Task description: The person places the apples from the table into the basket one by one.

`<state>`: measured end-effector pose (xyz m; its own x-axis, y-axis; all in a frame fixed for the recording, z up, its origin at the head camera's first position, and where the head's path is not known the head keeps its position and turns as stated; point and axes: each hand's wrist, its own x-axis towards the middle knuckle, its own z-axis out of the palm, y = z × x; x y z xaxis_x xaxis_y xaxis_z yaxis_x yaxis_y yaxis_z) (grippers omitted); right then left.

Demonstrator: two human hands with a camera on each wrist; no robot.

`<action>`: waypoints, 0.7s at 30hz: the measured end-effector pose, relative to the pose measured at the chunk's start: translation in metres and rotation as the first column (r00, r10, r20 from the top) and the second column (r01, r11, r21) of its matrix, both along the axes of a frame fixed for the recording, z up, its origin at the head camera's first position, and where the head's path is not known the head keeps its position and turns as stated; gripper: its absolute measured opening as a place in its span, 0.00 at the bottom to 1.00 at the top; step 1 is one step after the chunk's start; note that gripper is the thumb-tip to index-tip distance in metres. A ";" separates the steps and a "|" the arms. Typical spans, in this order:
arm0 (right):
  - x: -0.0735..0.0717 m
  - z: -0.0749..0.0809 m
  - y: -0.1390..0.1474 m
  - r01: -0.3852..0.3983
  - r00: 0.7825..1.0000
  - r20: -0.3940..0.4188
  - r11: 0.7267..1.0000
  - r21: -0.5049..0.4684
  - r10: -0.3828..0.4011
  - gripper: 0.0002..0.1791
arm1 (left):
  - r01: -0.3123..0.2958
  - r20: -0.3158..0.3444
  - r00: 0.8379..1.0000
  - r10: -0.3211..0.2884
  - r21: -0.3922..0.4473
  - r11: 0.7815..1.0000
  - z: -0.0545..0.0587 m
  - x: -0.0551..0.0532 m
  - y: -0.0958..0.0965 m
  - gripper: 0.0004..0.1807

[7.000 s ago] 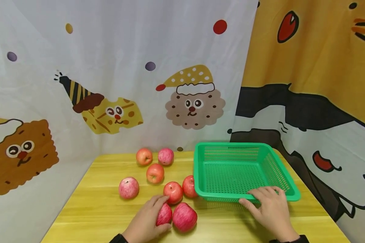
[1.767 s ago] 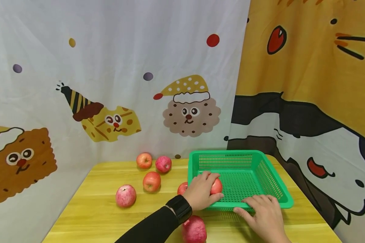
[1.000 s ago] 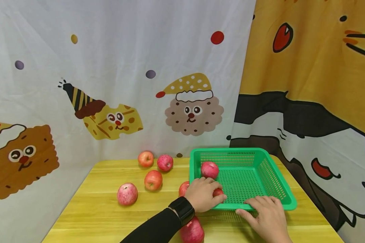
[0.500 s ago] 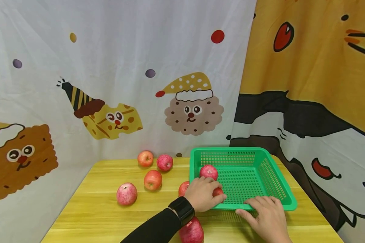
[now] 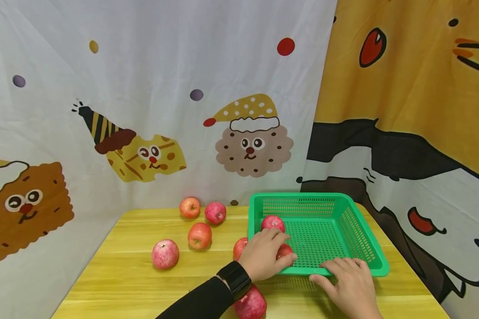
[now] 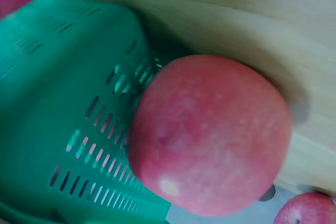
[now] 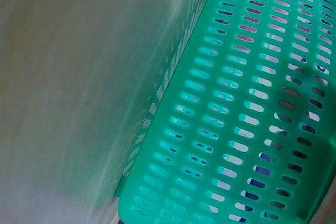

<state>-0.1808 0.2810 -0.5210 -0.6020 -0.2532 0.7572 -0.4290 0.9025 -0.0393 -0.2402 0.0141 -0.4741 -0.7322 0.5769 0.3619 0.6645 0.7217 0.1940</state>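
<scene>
My left hand [image 5: 265, 253] reaches over the near left corner of the green plastic basket [image 5: 320, 271]. Its fingers and thumb curl round a red apple [image 5: 284, 250] inside, partly covered by the hand. Behind that, a pinker apple [image 5: 273, 223] lies on the basket floor. The right hand [image 5: 350, 285] grips the basket's front rim, thumb on the near side and fingers over the top. Against the outer left wall sits another red apple [image 5: 239, 248], large in the left wrist view. A striped pink apple [image 5: 250, 305] lies beneath the left forearm.
Further apples stand on the left of the wooden table [image 5: 115, 274]: a pale pink apple [image 5: 165, 254], an orange-red apple [image 5: 200, 235], and two at the back edge, one orange [image 5: 189, 207], one pink [image 5: 215, 212]. A printed curtain [image 5: 155, 66] hangs behind.
Over seven seconds two apples have gone from the table into the basket, with my left hand on one. In the last second the hands barely move; the pinker apple shifts slightly.
</scene>
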 end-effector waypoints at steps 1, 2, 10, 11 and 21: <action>0.000 0.000 0.000 -0.001 1.000 -0.001 1.000 0.001 0.001 0.29 | 0.010 -0.012 1.000 -0.010 0.016 1.000 0.000 0.003 -0.002 0.30; 0.000 0.000 0.000 -0.001 1.000 -0.002 1.000 0.000 0.001 0.29 | 0.025 -0.030 0.999 -0.024 0.027 0.999 -0.001 0.007 -0.004 0.31; 0.000 0.005 0.000 -0.003 1.000 -0.002 1.000 -0.021 0.003 0.30 | 0.095 -0.091 0.991 -0.100 -0.057 0.994 -0.013 0.051 -0.029 0.46; 0.000 0.006 0.000 -0.003 1.000 -0.001 1.000 -0.023 0.003 0.30 | 0.078 -0.063 0.995 -0.082 -0.061 0.995 -0.013 0.055 -0.032 0.48; 0.000 0.005 -0.002 0.011 1.000 0.014 1.000 -0.019 -0.011 0.30 | -0.067 0.050 0.996 0.067 -0.013 0.998 -0.037 0.088 -0.058 0.60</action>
<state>-0.1809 0.2794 -0.5156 -0.6150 -0.2321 0.7536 -0.4181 0.9063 -0.0621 -0.1525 -0.0439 -0.5111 -0.7867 0.5298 0.3169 0.6040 0.7666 0.2179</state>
